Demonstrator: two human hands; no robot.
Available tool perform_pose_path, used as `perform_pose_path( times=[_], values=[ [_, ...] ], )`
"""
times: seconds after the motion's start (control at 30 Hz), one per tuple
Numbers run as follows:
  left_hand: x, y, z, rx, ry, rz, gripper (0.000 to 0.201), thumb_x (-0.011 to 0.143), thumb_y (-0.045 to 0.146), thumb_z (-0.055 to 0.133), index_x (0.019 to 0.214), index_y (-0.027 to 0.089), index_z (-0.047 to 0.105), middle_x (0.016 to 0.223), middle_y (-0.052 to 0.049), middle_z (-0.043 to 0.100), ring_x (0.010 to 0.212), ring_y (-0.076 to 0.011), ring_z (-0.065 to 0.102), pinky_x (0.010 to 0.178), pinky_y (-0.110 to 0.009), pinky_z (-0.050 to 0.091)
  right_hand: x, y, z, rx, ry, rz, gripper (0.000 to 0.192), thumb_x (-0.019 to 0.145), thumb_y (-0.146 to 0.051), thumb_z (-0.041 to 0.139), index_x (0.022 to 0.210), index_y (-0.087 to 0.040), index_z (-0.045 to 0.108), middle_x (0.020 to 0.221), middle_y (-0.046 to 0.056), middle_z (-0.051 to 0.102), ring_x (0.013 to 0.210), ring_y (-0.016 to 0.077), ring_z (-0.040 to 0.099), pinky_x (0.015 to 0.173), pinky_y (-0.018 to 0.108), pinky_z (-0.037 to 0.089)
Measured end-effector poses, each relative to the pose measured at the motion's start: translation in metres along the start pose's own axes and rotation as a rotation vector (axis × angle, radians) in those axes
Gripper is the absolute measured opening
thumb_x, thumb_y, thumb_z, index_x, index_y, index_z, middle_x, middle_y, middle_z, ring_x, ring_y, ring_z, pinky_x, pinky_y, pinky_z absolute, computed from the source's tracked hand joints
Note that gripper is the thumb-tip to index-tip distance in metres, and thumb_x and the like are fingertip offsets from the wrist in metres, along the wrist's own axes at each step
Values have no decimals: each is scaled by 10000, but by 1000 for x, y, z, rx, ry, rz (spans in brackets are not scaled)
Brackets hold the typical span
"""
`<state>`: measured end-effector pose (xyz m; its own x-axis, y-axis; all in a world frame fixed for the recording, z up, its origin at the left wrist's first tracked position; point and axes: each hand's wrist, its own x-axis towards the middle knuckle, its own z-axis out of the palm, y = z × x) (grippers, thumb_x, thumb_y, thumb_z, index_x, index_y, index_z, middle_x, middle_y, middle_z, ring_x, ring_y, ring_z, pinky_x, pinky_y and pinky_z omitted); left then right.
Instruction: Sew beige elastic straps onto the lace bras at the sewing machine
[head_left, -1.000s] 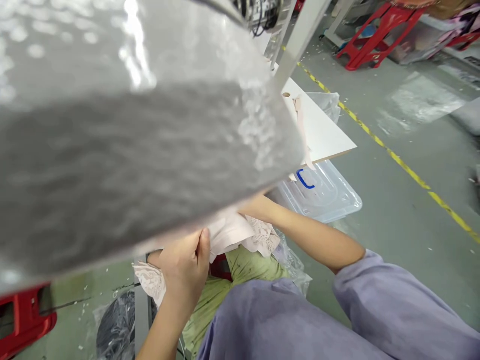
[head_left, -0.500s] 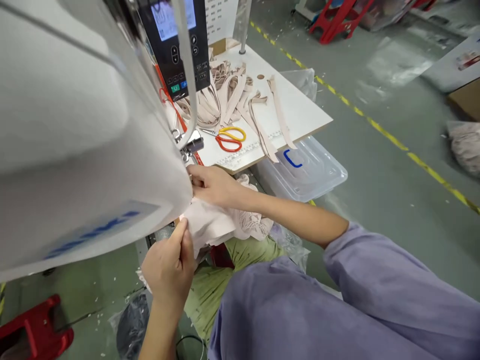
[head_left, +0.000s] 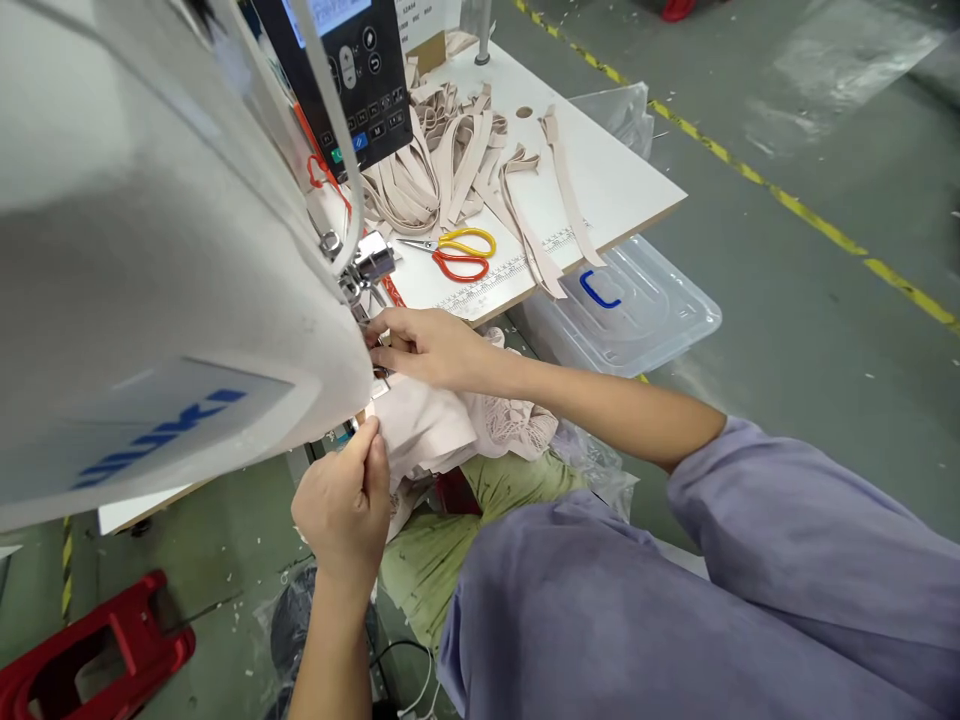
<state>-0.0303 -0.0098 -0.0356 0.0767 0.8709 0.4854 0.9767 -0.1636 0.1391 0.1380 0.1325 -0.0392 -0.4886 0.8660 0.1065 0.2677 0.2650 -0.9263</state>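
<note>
A white sewing machine head with blue lettering fills the left side and hides part of the work. Under its end lies a pale pink lace-trimmed garment, draping toward my lap. My left hand is closed in front of the machine, thumb and forefinger pinching the garment's edge. My right hand is beyond it, beside the metal presser foot. Its fingers are curled together close to the needle area, and what is between them is hidden. The wrist passes over the garment.
A white table bears a heap of beige straps and scissors with yellow and red handles. A control panel stands behind the machine. Below the table edge is a lidded clear plastic box. A red stool stands lower left.
The view has shifted, showing more of the machine's lettering. My right fingers have drawn slightly away from the garment's edge, and the presser foot shows more plainly. My left hand keeps its pinch.
</note>
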Motion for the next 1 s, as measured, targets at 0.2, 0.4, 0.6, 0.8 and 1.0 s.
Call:
perform_pose_path(
  times=[0.2,0.4,0.6,0.8,1.0],
  values=[
    [5,2,-1,-28,-8,20,228,950,252,581,1066,183,765,619,2,686,559,-131,574,557,-242,362,-1,5,-2,3,-6,-28,175,905,-304,589,1011,-187,663,590,-70,500,580,83,421,608,255,268],
    [7,2,-6,-53,-30,-12,253,964,269,551,1063,185,768,728,-16,756,589,-142,636,561,-249,396,-3,4,-2,18,10,-31,157,896,-299,583,990,-201,662,597,-73,500,574,86,440,600,252,276],
    [5,5,-14,-184,-76,-176,262,968,309,538,1059,223,768,936,-23,796,735,-157,723,614,-232,470,-11,-1,3,89,37,22,145,905,-346,580,946,-207,577,654,-63,522,610,105,474,608,253,328],
    [5,4,-25,-364,-102,-312,235,954,314,553,1045,241,757,991,-9,792,848,-177,742,668,-233,522,-40,2,29,570,101,183,280,921,-490,567,919,-211,542,802,-24,530,720,126,492,682,262,408],
    [-21,4,-38,-318,-248,-147,244,933,372,571,1072,221,703,910,-35,774,782,-200,716,668,-287,510,-102,4,33,800,-20,313,276,852,-460,708,889,-203,613,692,-42,512,595,95,453,574,232,382]
  ],
)
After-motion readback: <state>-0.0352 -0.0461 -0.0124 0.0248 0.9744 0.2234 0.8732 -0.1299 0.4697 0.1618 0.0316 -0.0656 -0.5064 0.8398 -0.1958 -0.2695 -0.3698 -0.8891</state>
